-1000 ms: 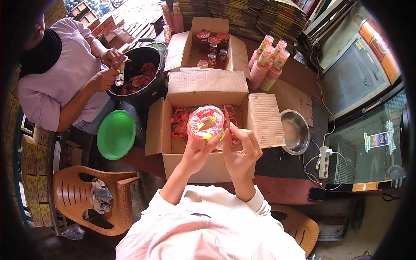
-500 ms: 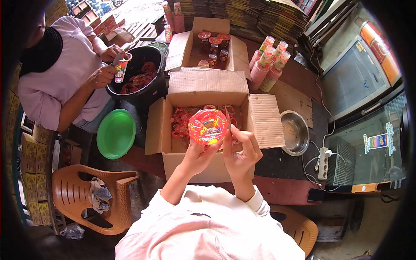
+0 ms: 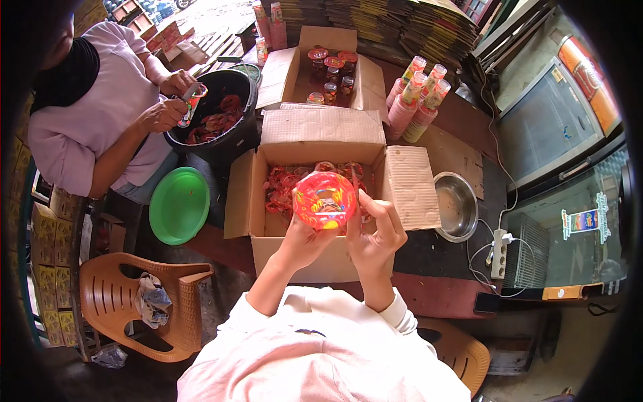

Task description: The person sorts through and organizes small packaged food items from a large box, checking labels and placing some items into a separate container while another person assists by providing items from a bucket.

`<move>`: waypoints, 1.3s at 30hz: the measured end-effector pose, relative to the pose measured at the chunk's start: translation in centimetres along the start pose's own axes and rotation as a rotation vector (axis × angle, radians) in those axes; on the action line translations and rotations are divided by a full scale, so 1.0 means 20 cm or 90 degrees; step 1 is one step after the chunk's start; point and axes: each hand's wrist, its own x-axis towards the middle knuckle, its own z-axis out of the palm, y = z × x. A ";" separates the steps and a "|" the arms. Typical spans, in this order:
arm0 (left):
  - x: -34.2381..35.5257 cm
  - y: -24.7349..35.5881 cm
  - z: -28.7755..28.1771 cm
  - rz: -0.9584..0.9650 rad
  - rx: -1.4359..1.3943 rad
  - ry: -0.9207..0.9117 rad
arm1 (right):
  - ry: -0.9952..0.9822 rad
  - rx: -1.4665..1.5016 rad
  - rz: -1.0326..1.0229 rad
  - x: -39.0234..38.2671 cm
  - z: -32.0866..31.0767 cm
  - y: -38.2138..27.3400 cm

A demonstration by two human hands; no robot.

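Note:
My left hand is closed round a plastic cup, whose red printed film lid faces up towards me. Right beside the cup's rim, my right hand pinches a thin knife, its narrow blade pointing away from me. Both hands are above the near side of an open cardboard box. Inside the box lies a heap of red film scraps, partly hidden by the cup and my hands.
At the left, a co-worker holds a cup and knife over a black bucket of red scraps. Nearby are a green basin, a metal bowl, stacked cups, another box with filled cups, and a power strip.
The cup in my left hand has turned slightly, so its lid's print sits differently. My right hand and knife have barely shifted. The co-worker's cup has tilted.

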 end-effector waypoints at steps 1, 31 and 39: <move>0.00 0.01 0.00 0.000 0.000 0.000 | 0.000 -0.001 0.000 0.01 0.00 0.01; 0.05 0.06 0.00 -0.069 -0.059 0.018 | 0.016 0.032 0.016 0.00 0.00 0.01; 0.04 0.01 0.01 -0.006 0.020 0.012 | 0.007 0.036 0.029 0.01 0.02 0.02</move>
